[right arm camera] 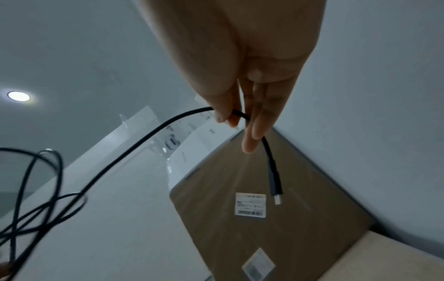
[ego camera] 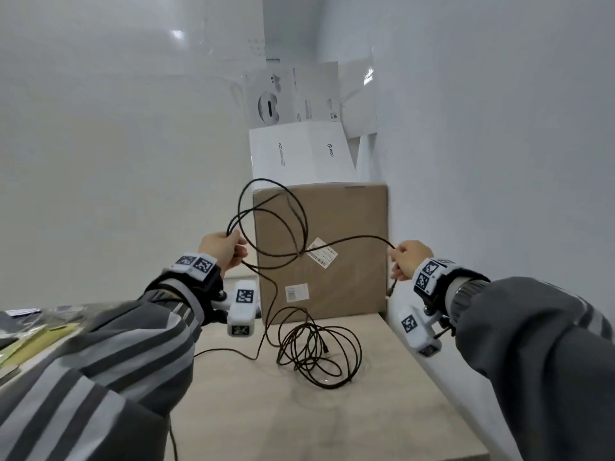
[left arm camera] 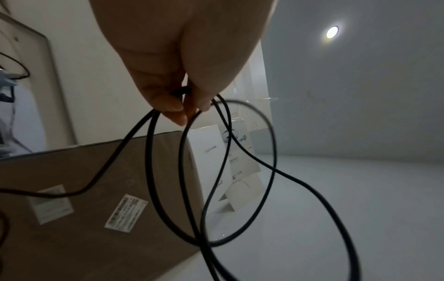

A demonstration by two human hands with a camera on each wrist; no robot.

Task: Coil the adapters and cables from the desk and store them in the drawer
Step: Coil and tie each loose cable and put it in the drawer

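Note:
A long black cable is raised above the desk, with a few loops gathered in my left hand, which pinches them. From those loops the cable runs right to my right hand, which pinches it near its end. The plug dangles below my right fingers. The remainder of the cable lies in a loose tangle on the light wooden desk, with a strand trailing left under my left arm. No drawer is in view.
A brown cardboard box stands upright at the back of the desk, directly behind the cable. White product boxes lean behind it against the white wall. Papers and flat packets lie at the left edge.

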